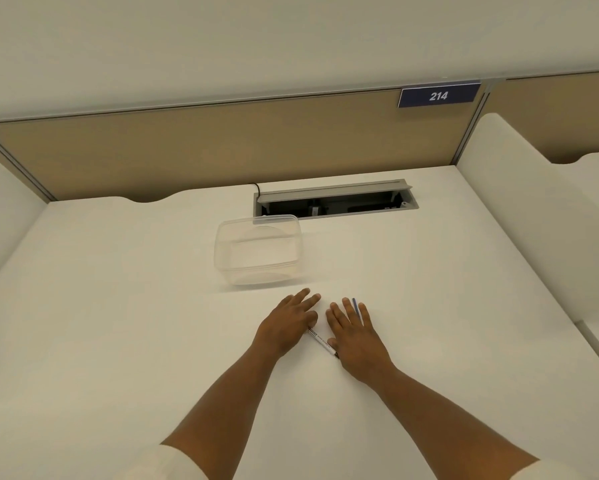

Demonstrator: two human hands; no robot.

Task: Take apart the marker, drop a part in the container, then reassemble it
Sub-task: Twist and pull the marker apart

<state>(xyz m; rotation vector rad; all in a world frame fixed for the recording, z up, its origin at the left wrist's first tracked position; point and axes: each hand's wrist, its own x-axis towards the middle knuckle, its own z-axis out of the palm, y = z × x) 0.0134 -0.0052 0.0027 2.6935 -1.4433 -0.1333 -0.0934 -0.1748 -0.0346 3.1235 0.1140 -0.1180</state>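
Observation:
A thin white marker body (322,342) with a dark tip lies on the white desk between my two hands, its upper end under my left hand's fingers. My left hand (287,322) rests flat on the desk, fingers apart. Flat beside it lies my right hand (353,332), and a blue cap-like part (355,304) pokes out from under its fingers. A clear plastic container (258,249) stands open just beyond both hands; nothing shows inside it.
An open grey cable tray (336,200) is set into the desk behind the container. Beige partition panels with a blue "214" sign (438,95) close off the back. White side dividers (520,216) border the desk left and right.

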